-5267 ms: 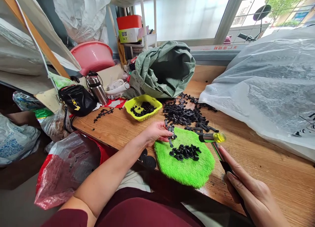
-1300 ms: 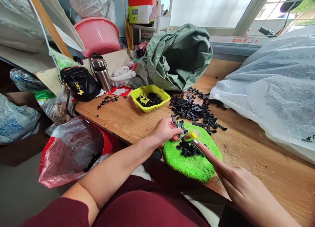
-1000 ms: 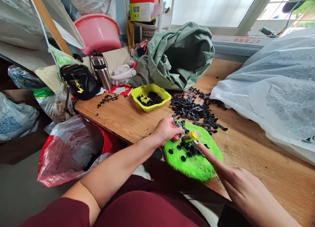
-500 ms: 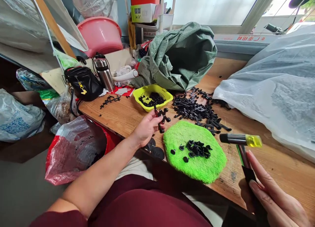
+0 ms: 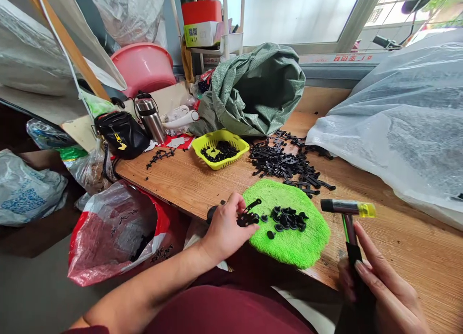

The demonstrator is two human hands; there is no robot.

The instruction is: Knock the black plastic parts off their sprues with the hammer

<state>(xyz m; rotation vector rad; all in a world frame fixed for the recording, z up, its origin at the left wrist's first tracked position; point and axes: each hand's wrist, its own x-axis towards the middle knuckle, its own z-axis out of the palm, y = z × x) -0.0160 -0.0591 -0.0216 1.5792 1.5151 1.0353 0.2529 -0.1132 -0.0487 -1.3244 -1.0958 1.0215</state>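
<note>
My left hand (image 5: 229, 228) is closed around a small black plastic part (image 5: 248, 218) with several arms, held at the left edge of a bright green cloth pad (image 5: 311, 242). Several round black caps with stems (image 5: 289, 219) lie in a cluster on the pad, close to those fingertips. On the right, my right hand (image 5: 379, 281) grips the black handle of a small mallet (image 5: 343, 207). Its head, black at one end and clear yellow at the other, is raised beside the pad's right edge.
Behind the pad lies a heap of black plastic strips (image 5: 285, 158). A yellow basket (image 5: 219, 165) holds small black pieces, with a green woven sack (image 5: 253, 92) behind. A red-edged plastic bag (image 5: 112, 228) hangs left of the table; white sheeting (image 5: 390, 117) covers the right side.
My left hand has moved from near the basket down and toward me with the black part, to the green pad's edge. The mallet has shifted slightly left in view.
</note>
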